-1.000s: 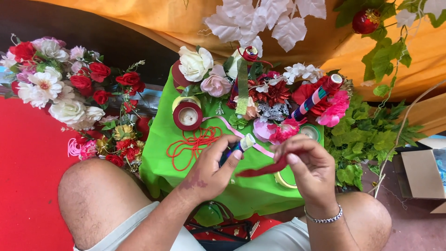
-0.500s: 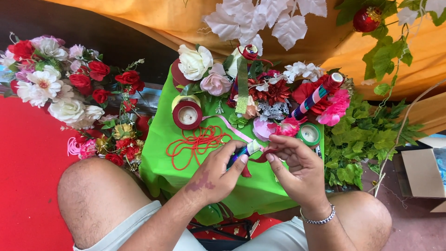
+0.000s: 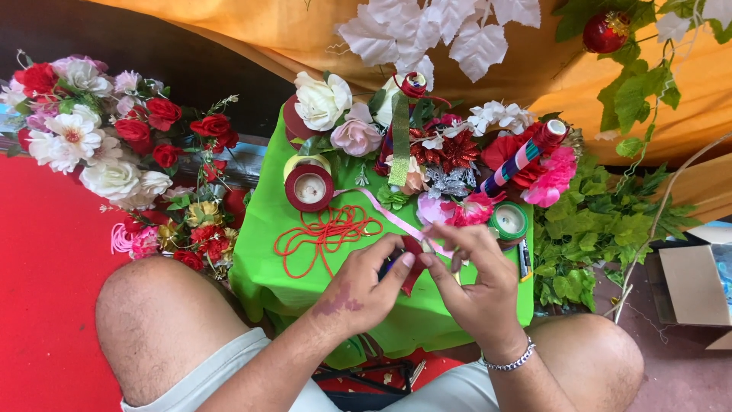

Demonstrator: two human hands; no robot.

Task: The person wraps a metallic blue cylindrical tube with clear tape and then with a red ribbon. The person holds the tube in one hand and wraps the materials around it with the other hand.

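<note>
orange cloth [image 3: 229, 23] hangs in folds across the far side, with a dark panel [image 3: 152, 69] below it at the left. white fabric leaves [image 3: 450, 30] and a green leafy vine [image 3: 640, 84] with a red bauble [image 3: 606, 30] dangle in front of the cloth. a red mat [image 3: 46, 305] covers the floor on the left; bare brownish floor [image 3: 679, 374] shows at the near right, beside a cardboard box [image 3: 698, 286]. a low stand draped in bright green cloth [image 3: 263, 252] sits in the middle. the light is soft and even.
</note>
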